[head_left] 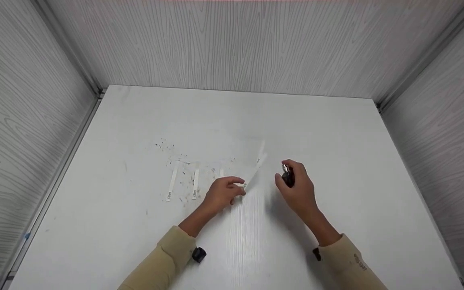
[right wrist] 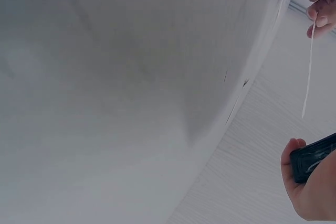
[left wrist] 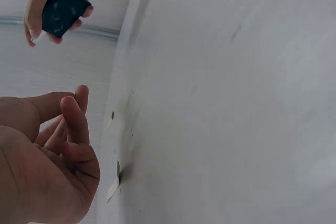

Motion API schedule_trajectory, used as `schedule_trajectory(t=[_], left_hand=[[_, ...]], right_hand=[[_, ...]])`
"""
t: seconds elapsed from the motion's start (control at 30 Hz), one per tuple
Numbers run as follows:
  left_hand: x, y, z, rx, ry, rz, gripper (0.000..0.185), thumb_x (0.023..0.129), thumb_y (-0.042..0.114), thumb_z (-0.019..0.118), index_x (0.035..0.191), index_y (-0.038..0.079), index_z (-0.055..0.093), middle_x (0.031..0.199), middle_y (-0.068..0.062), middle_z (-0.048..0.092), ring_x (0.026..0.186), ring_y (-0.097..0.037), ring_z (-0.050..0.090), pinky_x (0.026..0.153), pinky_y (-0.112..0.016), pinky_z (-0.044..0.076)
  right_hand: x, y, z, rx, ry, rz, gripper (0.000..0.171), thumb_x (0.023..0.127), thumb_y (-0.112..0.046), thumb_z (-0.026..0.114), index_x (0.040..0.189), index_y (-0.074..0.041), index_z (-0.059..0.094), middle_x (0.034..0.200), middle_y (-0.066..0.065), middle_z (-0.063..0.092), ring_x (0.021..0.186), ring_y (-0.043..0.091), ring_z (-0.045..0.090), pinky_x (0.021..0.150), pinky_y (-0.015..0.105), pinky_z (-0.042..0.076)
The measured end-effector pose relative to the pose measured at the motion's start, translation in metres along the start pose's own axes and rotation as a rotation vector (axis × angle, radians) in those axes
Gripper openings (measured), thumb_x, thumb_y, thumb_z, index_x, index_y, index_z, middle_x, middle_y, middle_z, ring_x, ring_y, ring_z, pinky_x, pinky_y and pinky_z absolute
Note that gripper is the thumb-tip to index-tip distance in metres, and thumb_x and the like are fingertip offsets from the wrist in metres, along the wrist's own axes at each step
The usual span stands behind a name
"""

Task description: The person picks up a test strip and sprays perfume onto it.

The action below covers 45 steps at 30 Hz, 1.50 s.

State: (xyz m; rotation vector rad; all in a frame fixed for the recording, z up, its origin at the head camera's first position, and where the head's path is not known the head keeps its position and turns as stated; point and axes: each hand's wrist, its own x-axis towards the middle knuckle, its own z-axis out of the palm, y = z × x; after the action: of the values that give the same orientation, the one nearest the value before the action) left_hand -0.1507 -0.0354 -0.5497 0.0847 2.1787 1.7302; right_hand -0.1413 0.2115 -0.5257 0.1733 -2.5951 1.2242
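Observation:
My left hand (head_left: 224, 192) pinches one end of a narrow white paper strip (head_left: 255, 172), which slants up and away to the right, blurred at its far end. In the right wrist view the same strip (right wrist: 308, 72) hangs thin from the left hand's fingertips (right wrist: 321, 20). To the right, my right hand (head_left: 299, 189) grips a small dark bottle (head_left: 288, 178) with a shiny silver top, held above the table. A finger lies at that top. The left wrist view shows the bottle (left wrist: 63, 11) as a dark block with faint markings.
Left of the left hand, white strips (head_left: 172, 182) with small print lie on the white table (head_left: 316, 129), one partly behind the hand. Dark specks (head_left: 163, 145) are scattered around them. Grey wood-grain panels (head_left: 236, 44) enclose the table at the back and both sides.

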Motion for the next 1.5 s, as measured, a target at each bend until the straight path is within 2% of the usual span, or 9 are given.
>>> schedule_trajectory(t=[0.27, 0.4, 0.63, 0.77, 0.9, 1.17, 1.5], left_hand=[[-0.008, 0.001, 0.005, 0.074, 0.018, 0.012, 0.03, 0.091, 0.02, 0.066, 0.12, 0.012, 0.071, 0.092, -0.009, 0.078, 0.054, -0.012, 0.052, 0.055, -0.026, 0.038], [-0.011, 0.001, 0.007, 0.093, 0.027, 0.028, 0.027, 0.091, 0.02, 0.066, 0.117, 0.014, 0.071, 0.089, -0.005, 0.078, 0.054, -0.01, 0.053, 0.055, -0.026, 0.04], [-0.018, 0.001, 0.017, 0.092, 0.025, 0.063, 0.027, 0.091, 0.018, 0.067, 0.118, 0.011, 0.071, 0.087, -0.001, 0.077, 0.068, -0.025, 0.066, 0.058, -0.027, 0.046], [-0.025, 0.002, 0.023, 0.163, 0.052, 0.093, 0.027, 0.091, 0.02, 0.068, 0.117, 0.013, 0.072, 0.084, 0.006, 0.075, 0.074, -0.019, 0.067, 0.063, -0.029, 0.048], [-0.031, 0.007, 0.028, 0.203, 0.077, 0.097, 0.027, 0.089, 0.022, 0.069, 0.114, 0.016, 0.074, 0.081, 0.008, 0.074, 0.071, -0.01, 0.062, 0.063, -0.029, 0.046], [-0.036, 0.016, 0.035, 0.193, 0.074, 0.092, 0.029, 0.089, 0.023, 0.068, 0.116, 0.015, 0.073, 0.081, 0.009, 0.073, 0.069, -0.009, 0.061, 0.061, -0.029, 0.046], [-0.042, 0.018, 0.036, 0.185, 0.082, 0.089, 0.03, 0.088, 0.024, 0.068, 0.116, 0.015, 0.073, 0.081, 0.009, 0.073, 0.067, -0.01, 0.06, 0.06, -0.03, 0.045]], right_hand=[[-0.001, -0.004, 0.003, 0.006, 0.001, 0.001, 0.042, 0.094, -0.028, 0.066, 0.133, -0.021, 0.055, 0.122, 0.001, 0.059, 0.097, 0.016, 0.053, 0.082, 0.039, 0.049], [-0.001, -0.006, 0.006, -0.014, 0.008, -0.008, 0.042, 0.094, -0.029, 0.066, 0.133, -0.02, 0.055, 0.123, 0.0, 0.06, 0.1, 0.016, 0.056, 0.086, 0.04, 0.05], [0.001, -0.007, 0.01, -0.077, 0.062, -0.005, 0.043, 0.093, -0.03, 0.067, 0.133, -0.018, 0.056, 0.123, 0.003, 0.06, 0.102, 0.017, 0.057, 0.087, 0.041, 0.051], [0.001, -0.007, 0.012, -0.125, 0.075, -0.011, 0.042, 0.092, -0.029, 0.067, 0.131, -0.017, 0.057, 0.121, 0.004, 0.061, 0.103, 0.018, 0.059, 0.089, 0.042, 0.052], [0.001, -0.007, 0.012, -0.153, 0.076, -0.013, 0.042, 0.091, -0.028, 0.066, 0.131, -0.016, 0.057, 0.12, 0.004, 0.062, 0.106, 0.018, 0.06, 0.092, 0.044, 0.052], [0.001, -0.004, 0.012, -0.17, 0.087, 0.004, 0.043, 0.09, -0.028, 0.066, 0.13, -0.015, 0.056, 0.118, 0.004, 0.062, 0.102, 0.019, 0.059, 0.088, 0.045, 0.053], [0.0, -0.005, 0.01, -0.18, 0.115, -0.054, 0.038, 0.09, -0.025, 0.066, 0.125, -0.014, 0.058, 0.111, 0.004, 0.062, 0.095, 0.018, 0.059, 0.081, 0.043, 0.052]])
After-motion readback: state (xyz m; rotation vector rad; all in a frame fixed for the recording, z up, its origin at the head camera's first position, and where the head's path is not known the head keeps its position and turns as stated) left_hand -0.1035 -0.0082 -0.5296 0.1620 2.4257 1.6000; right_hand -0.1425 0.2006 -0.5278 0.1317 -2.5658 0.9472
